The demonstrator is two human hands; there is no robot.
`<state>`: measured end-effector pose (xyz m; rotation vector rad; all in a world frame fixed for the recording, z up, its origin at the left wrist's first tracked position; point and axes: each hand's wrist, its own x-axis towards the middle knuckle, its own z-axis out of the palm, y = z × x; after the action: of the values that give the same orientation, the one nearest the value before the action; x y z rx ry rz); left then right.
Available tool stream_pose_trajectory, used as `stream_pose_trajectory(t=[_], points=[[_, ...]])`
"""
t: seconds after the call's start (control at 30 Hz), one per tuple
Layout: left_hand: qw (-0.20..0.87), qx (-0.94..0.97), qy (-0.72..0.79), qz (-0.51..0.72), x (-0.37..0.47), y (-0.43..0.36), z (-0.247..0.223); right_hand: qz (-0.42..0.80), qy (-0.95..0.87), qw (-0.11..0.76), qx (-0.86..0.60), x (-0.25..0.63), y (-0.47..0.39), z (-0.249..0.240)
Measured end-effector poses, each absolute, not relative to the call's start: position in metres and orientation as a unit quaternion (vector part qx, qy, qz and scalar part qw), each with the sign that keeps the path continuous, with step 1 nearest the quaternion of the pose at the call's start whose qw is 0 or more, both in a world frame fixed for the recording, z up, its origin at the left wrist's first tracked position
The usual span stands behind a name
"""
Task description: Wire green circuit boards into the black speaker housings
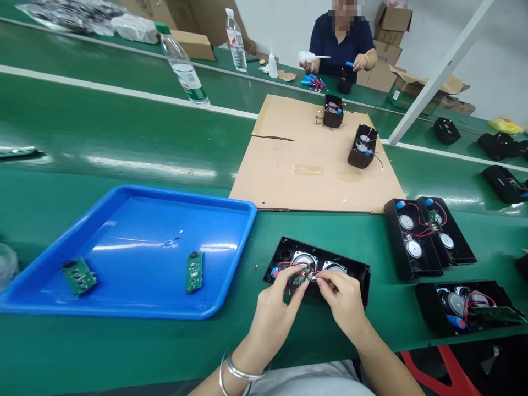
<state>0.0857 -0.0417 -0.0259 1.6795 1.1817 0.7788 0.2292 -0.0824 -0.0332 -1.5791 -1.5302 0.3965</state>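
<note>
Pale cloth point(313, 380) is filling the bottom edge, and silver bangles point(243, 371) are circling the wrist behind the left hand point(270, 313). Now that left thumb and forefinger are standing only narrowly apart, gripping a green circuit board point(297, 279) between their tips! Just beside them the right hand point(345, 302) is pinching, thumb and fingertips almost meeting on the red wires point(291, 264); whatever plug is sitting there is too small to make out. Under both sets of fingers an open black speaker box point(320, 255) is lying, its blue cylinder point(275, 272) showing just left of the fingertips. Farther left of the fingers, a blue tray point(140, 220) is holding two more boards point(193, 272), and well beyond them a co-worker point(324, 41) is gripping a white bottle point(307, 56).
</note>
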Motion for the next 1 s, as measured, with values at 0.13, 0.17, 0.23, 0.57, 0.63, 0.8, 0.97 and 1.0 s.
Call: stream_pose_trajectory(t=[0.13, 0.17, 0.23, 0.57, 0.63, 0.8, 0.97, 1.0], points=[[0.454, 0.682, 0.477, 0.318, 0.086, -0.043, -0.027, 0.153, -0.616, 0.436, -0.638, 0.229, -0.083, -0.033], [0.452, 0.684, 0.474, 0.321, 0.087, -0.043, -0.027, 0.147, -0.618, 0.435, -0.639, 0.229, -0.083, -0.033], [0.448, 0.687, 0.469, 0.329, 0.087, -0.044, -0.029, 0.129, -0.627, 0.428, -0.638, 0.228, -0.083, -0.034], [0.482, 0.656, 0.451, 0.366, 0.095, -0.045, -0.031, 0.025, -0.665, 0.368, -0.649, 0.221, -0.082, -0.04], [0.495, 0.648, 0.447, 0.368, 0.095, -0.044, -0.031, 0.031, -0.674, 0.36, -0.645, 0.222, -0.081, -0.039], [0.52, 0.63, 0.448, 0.362, 0.093, -0.04, -0.031, 0.007, -0.69, 0.341, -0.639, 0.22, -0.081, -0.04], [0.556, 0.606, 0.447, 0.352, 0.093, -0.035, -0.026, 0.009, -0.693, 0.33, -0.641, 0.217, -0.08, -0.04], [0.56, 0.605, 0.447, 0.347, 0.093, -0.034, -0.025, 0.032, -0.693, 0.329, -0.641, 0.219, -0.08, -0.037]])
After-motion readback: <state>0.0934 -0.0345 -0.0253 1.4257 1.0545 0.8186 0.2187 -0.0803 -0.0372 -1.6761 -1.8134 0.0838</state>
